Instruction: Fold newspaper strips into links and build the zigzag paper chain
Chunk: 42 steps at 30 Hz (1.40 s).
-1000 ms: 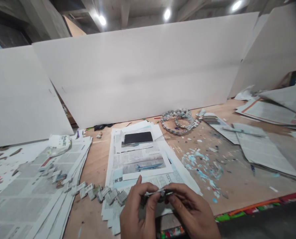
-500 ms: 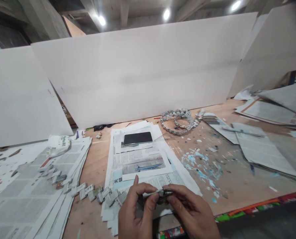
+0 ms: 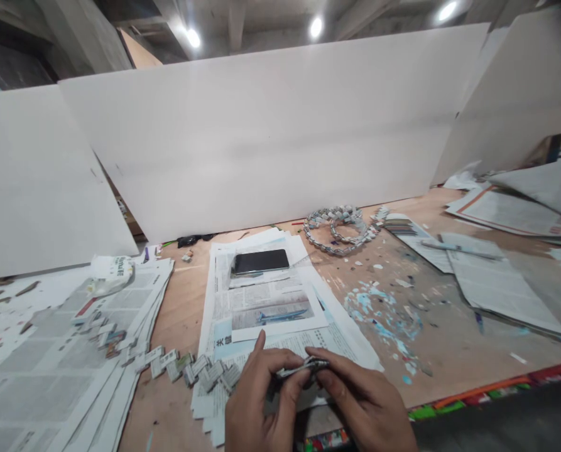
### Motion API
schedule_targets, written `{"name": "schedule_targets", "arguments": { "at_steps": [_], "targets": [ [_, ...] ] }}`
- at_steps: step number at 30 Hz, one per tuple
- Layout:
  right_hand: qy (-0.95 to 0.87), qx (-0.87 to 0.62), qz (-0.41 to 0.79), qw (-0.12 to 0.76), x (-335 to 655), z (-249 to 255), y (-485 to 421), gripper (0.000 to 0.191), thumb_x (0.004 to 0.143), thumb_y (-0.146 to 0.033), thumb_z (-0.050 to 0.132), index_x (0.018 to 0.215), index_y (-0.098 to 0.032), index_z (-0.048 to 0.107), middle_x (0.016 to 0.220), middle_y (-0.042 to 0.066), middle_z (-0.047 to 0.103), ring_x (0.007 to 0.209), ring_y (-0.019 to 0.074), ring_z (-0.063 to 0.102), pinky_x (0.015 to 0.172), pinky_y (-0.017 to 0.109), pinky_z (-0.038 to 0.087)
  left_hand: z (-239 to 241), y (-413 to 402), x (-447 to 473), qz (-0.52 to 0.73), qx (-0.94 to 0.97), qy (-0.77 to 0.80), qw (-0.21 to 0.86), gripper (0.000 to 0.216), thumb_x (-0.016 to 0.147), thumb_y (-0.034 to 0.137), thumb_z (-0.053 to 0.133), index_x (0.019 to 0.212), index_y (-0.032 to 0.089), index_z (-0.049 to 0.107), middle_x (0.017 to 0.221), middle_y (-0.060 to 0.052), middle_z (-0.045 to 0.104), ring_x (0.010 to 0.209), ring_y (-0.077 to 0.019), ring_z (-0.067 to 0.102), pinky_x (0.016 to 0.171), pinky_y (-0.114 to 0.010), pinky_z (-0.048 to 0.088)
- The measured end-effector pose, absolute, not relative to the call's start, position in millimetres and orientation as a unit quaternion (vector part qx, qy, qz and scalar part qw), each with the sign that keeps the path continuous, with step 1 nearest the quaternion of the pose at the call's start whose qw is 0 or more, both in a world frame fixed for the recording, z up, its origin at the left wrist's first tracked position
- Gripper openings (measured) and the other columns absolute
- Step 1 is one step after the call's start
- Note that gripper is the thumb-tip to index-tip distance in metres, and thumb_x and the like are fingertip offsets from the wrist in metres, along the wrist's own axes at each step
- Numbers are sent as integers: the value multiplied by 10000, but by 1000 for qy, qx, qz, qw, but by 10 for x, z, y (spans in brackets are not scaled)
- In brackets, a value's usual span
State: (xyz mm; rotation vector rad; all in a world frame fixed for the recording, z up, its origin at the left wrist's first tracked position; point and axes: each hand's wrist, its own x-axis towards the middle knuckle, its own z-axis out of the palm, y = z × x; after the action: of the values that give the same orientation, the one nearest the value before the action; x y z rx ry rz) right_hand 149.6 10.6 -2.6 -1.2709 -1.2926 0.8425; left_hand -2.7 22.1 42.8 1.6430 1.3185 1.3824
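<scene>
A zigzag chain of folded newspaper strips (image 3: 195, 370) runs from the left newspapers across the wood to my hands. My left hand (image 3: 266, 395) pinches the chain's near end between thumb and index finger. Opposite it, my right hand (image 3: 362, 395) grips the same end with thumb and fingertips, where a small folded piece shows dark and light edges. The fingers partly cover this end, so its exact fold is hidden. Just beyond my hands lie printed newspaper sheets (image 3: 280, 339), with a black phone (image 3: 261, 261) on top.
Coiled rings of folded paper (image 3: 337, 232) lie toward the back, before a white board (image 3: 271, 138). Stacked newspaper (image 3: 39, 376) and a white packet (image 3: 113, 275) are at left. Folded papers (image 3: 501, 276) lie right, beyond blue paint flecks (image 3: 379, 311) on the table (image 3: 450, 370).
My fingers have shifted slightly around the chain's end, and the small piece between them sits at a slightly different angle. Everything else on the table stays in place.
</scene>
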Motion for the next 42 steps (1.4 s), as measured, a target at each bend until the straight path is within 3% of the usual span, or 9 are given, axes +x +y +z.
{"name": "schedule_targets", "arguments": {
  "at_steps": [7,11,20,25,31,38,42],
  "targets": [
    [-572,-506,359,536,1542,-43,113,245,948,-443,650,1117,-363,810,1011,7,844,931,237,800,861,268,626,417,229,-69,521,659,441,316,202,893,117,622,924,306,687,872,83,760,843,-156,737,1185,-386,375],
    [-558,-502,349,561,1522,-34,98,242,947,-496,637,1089,-407,812,994,-7,846,919,238,800,851,274,629,410,228,-75,518,690,419,282,222,885,94,634,948,302,679,877,80,758,827,-146,737,1189,-378,379],
    [-549,-506,326,579,1492,-9,82,263,930,-533,646,966,-361,841,907,5,853,833,225,809,802,251,641,321,176,9,547,711,405,174,128,936,140,616,949,266,607,826,46,721,760,-144,718,1126,-444,471],
    [-553,-494,312,595,1494,-36,82,191,941,-468,660,1005,-404,827,927,-29,851,840,187,808,794,197,628,319,187,-31,513,747,392,158,158,933,90,571,967,245,562,925,37,725,912,-116,719,1218,-395,348],
    [-560,-479,324,593,1485,-38,80,187,953,-385,648,1031,-430,812,956,-65,848,861,161,807,831,173,613,359,303,-156,459,826,325,36,276,802,2,616,970,215,567,832,54,716,837,-67,735,1253,-287,220],
    [-567,-481,301,597,1512,-9,77,355,879,-182,667,1057,-459,800,971,-108,841,859,146,808,832,156,611,340,158,20,484,764,428,0,227,831,29,548,910,241,571,863,14,744,887,-161,752,1162,-470,429],
    [-591,-481,305,572,1545,9,83,401,873,-135,649,1079,-446,796,992,-106,839,879,143,809,851,154,608,289,111,98,487,757,434,29,221,825,27,513,848,238,577,821,30,730,851,-149,738,1191,-479,371]
  ]
}}
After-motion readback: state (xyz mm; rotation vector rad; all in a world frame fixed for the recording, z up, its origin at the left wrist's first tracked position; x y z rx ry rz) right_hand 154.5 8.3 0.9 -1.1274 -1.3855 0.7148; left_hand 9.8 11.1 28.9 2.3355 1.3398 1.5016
